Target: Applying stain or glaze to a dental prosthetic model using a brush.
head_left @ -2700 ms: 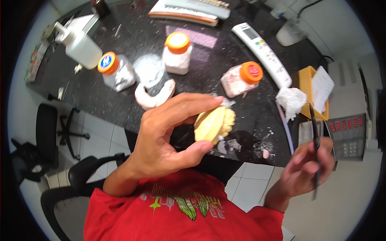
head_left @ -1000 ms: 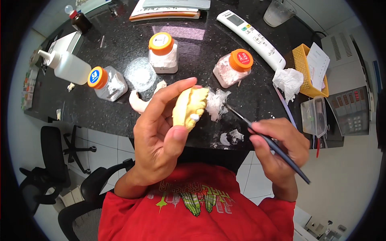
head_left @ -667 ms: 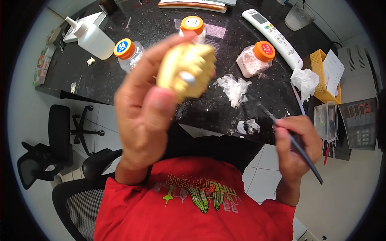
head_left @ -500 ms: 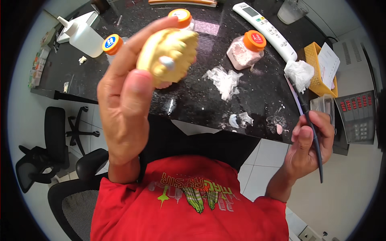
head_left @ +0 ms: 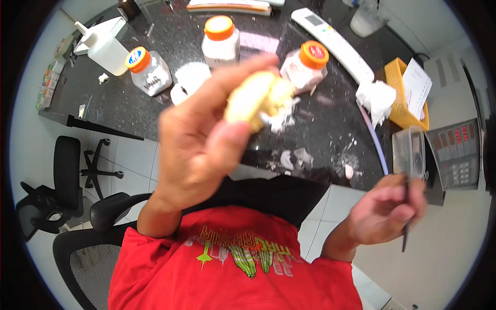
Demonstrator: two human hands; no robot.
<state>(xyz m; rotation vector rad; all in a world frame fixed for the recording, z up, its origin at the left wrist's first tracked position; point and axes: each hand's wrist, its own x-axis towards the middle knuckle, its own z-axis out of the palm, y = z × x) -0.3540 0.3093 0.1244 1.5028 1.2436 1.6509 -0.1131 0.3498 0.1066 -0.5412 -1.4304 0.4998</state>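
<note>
My left hand (head_left: 194, 150) grips a yellow dental cast (head_left: 250, 101) between thumb and fingers, held up in front of the counter. The cast is blurred, with its row of teeth turned to the right and a greyish patch low among them. Out past the counter's near right corner, my right hand (head_left: 380, 214) is closed around a slim black tapered tool (head_left: 406, 219). Motion smears the tool and its tip is hard to make out. Behind the cast, crumpled white tissue (head_left: 283, 120) is partly hidden.
Orange-capped jars (head_left: 151, 75) of powder line the dark counter (head_left: 330, 111). A round white container (head_left: 190, 77) sits near my left wrist. A remote control (head_left: 330, 44), a yellow basket (head_left: 398, 95), a lavender stick (head_left: 375, 142), a clear plastic box (head_left: 408, 147) and loose scraps lie rightward.
My left hand has carried the cast rightward and down and turned it, uncovering jars on the left. My right hand has moved slightly lower, and the tool now stands more upright.
</note>
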